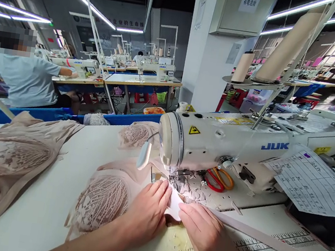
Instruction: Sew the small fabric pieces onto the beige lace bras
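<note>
A beige lace bra (pixel 102 199) lies on the sewing table, with part of its fabric under the needle area of a white JUKI sewing machine (pixel 209 138). My left hand (pixel 150 207) is closed on the bra's fabric just left of the presser foot (pixel 174 181), fingers together. At the right edge of a pale piece (pixel 175 205) of that fabric, my right hand (pixel 202 227) pinches with thumb and fingertips. A light elastic strip (pixel 263 239) runs from the machine past my right hand toward the lower right. The stitching point itself is partly hidden by my fingers.
More lace bras (pixel 7 160) are piled at the left, and another lace piece (pixel 136 134) lies behind. Red-and-orange-handled scissors (pixel 219 179) rest beneath the machine arm. A written sheet (pixel 313 181) hangs at right. Thread cones (pixel 243 67) stand above. Another person (pixel 25 77) sits at far left.
</note>
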A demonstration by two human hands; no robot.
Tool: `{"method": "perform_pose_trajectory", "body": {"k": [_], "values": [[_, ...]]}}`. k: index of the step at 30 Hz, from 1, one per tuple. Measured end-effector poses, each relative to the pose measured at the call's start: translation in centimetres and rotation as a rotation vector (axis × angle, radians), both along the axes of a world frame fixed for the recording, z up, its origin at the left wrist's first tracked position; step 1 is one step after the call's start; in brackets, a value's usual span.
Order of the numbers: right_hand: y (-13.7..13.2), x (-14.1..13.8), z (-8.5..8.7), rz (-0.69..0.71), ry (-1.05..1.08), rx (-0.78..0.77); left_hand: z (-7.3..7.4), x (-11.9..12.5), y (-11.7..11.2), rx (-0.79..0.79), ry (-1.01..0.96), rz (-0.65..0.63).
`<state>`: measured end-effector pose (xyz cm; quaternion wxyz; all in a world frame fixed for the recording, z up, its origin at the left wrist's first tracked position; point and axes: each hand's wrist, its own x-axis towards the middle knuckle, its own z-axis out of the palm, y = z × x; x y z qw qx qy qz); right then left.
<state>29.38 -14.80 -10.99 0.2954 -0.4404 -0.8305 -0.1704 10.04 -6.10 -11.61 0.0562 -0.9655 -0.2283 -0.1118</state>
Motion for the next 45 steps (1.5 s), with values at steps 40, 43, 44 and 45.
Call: {"method": "perform_pose_trajectory", "body": {"k": [40,43,44,45], "values": [[1.8,-1.2,0.0,-0.080,-0.151,0.091,0.3,-1.3,4.4,0.211,-0.205,-0.292],[1.8,-1.3,0.1,-0.068,-0.138,0.069,0.3,-1.3,4.8,0.187,-0.189,-0.295],[1.9,-1.2,0.1,-0.064,-0.137,0.065,0.4,-1.3,5.0,0.177,-0.182,-0.297],[1.9,-1.2,0.0,-0.059,-0.136,0.061,0.4,-1.2,5.1,0.165,-0.175,-0.296]]}}
